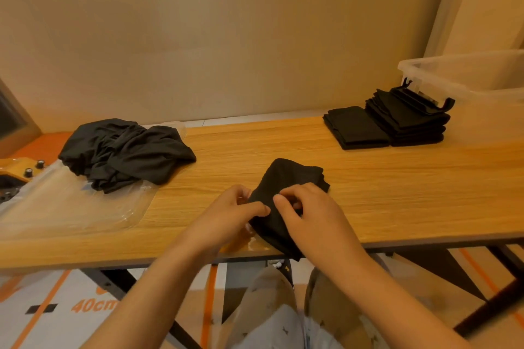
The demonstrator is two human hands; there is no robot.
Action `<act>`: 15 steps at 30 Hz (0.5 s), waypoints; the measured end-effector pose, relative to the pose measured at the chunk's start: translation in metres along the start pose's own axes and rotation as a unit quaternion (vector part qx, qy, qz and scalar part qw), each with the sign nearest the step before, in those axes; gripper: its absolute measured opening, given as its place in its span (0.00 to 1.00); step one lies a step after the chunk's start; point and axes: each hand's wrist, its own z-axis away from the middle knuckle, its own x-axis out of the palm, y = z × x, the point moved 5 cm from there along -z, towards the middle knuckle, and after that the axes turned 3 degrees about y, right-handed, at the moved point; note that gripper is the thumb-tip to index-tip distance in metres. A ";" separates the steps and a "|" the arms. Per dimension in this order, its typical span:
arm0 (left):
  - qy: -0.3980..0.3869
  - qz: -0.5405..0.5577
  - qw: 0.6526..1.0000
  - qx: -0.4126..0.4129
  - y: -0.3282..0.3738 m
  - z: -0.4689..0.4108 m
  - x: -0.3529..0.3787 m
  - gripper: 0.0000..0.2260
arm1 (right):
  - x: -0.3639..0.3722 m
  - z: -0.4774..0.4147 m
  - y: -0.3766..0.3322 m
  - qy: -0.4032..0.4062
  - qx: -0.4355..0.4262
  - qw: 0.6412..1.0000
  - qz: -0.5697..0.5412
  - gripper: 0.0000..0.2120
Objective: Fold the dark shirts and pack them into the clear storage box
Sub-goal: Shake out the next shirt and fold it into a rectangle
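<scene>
The surface [368,193] is pale wood-grain board, smooth, with a soft satin sheen and fine straight streaks. The dark shirt [286,176] at its near edge is matt black cloth, soft and finely knit. The heap of shirts [127,150] on the left is the same dull fabric, deeply creased. The folded stacks [357,127] look flat and matt. The clear storage box [467,76] is milky translucent plastic with a black plastic latch [446,103]. The clear plastic bags [71,207] are glossy and wrinkled. The frame [493,308] below looks like dark matt metal.
</scene>
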 end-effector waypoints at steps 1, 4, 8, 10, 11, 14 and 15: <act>0.007 0.033 0.999 0.006 -0.001 0.006 0.006 0.08 | -0.002 -0.003 0.001 -0.017 0.031 0.999 -0.006 0.18; 0.007 0.166 0.986 0.028 -0.004 0.022 0.028 0.08 | -0.012 -0.016 0.004 -0.068 0.090 0.994 -0.006 0.23; 0.012 0.328 0.943 0.046 -0.003 0.029 0.054 0.09 | -0.022 -0.032 0.002 -0.167 0.134 0.977 0.013 0.33; 0.022 0.349 0.935 0.048 -0.004 0.028 0.060 0.15 | -0.024 -0.040 -0.002 -0.205 0.142 0.968 0.028 0.30; 0.027 0.349 0.936 0.048 -0.004 0.027 0.062 0.17 | -0.024 -0.043 -0.002 -0.215 0.144 0.965 0.029 0.27; 0.057 0.339 0.938 0.043 -0.003 0.022 0.059 0.18 | -0.026 -0.046 0.001 -0.222 0.150 0.963 0.019 0.15; 0.069 0.344 0.936 0.038 -0.002 0.020 0.056 0.18 | -0.027 -0.046 0.004 -0.225 0.156 0.962 0.007 0.12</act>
